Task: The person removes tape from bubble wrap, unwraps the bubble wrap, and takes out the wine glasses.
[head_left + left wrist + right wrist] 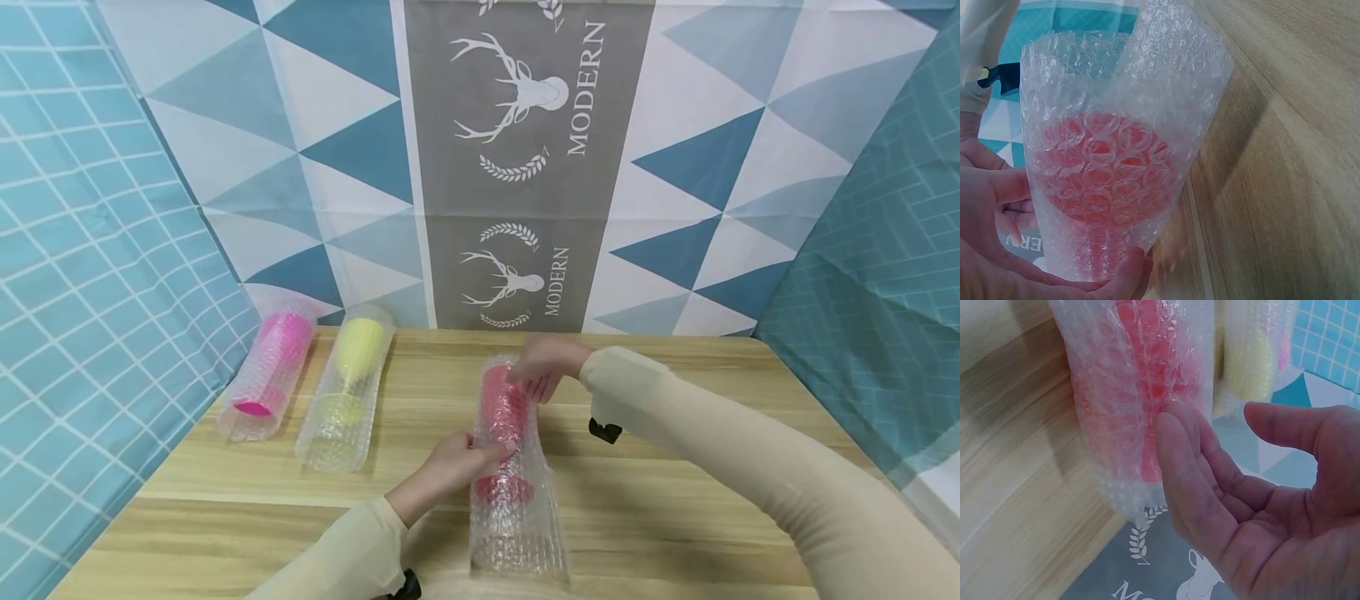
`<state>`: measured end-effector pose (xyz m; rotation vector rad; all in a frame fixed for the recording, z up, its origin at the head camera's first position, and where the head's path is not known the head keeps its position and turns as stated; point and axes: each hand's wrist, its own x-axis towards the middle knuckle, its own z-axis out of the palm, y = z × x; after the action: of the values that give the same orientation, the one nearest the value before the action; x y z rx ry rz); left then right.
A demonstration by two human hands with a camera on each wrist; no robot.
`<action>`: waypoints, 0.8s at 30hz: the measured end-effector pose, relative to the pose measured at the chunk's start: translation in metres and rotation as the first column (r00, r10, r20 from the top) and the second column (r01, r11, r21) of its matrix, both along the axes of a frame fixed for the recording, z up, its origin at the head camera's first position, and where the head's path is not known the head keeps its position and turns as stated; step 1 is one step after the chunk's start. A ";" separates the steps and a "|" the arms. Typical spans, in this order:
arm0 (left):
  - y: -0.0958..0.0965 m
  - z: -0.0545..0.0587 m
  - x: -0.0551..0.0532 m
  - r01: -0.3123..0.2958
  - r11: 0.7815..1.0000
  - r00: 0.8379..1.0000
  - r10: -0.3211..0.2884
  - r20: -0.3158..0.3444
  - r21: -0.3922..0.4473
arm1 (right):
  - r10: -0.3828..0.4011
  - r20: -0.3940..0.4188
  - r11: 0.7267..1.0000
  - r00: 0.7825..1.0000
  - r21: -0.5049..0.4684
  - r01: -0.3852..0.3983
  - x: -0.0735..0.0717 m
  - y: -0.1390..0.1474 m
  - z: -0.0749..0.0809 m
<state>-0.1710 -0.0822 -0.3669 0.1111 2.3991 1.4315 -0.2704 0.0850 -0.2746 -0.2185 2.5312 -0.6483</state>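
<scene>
A red goblet-shaped thing [504, 408] lies rolled inside clear bubble wrap [517, 550], close over the tabletop. My left hand [459, 463] grips the roll around its narrow middle, with the thumb across the top. In the left wrist view, the red round end [1107, 172] shows through the bubbles, and the wrap's near end stands loose with an overlapping flap. At the far part of the roll is my right hand [546, 365]. Its gently bent fingertips [1169, 422] touch the wrap's side, while its thumb stands away from it in the right wrist view.
To the left on the wooden table [622, 517] lie two similar bubble-wrapped rolls, one with a yellow goblet-shaped thing [358, 350] and one with a pink thing [285, 337]. Patterned cloth [517, 192] hangs behind the table, with tiled-pattern cloth at both sides.
</scene>
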 end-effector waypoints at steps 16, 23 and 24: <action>0.001 0.000 0.001 -0.006 1.000 1.000 0.006 -0.023 0.008 | -0.028 0.014 0.996 0.999 0.086 0.027 0.001 -0.014 -0.008; 0.002 -0.003 0.000 -0.005 1.000 0.999 0.006 -0.036 0.016 | -0.053 0.001 0.996 0.999 0.071 0.052 0.000 -0.015 -0.010; 0.002 -0.003 0.000 -0.005 1.000 0.999 0.006 -0.036 0.017 | -0.056 0.001 0.996 0.998 0.068 0.056 0.000 -0.015 -0.010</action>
<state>-0.1706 -0.0802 -0.3700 0.1360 2.4179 1.4648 -0.2704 0.0701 -0.2851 -0.1228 2.5595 -0.5828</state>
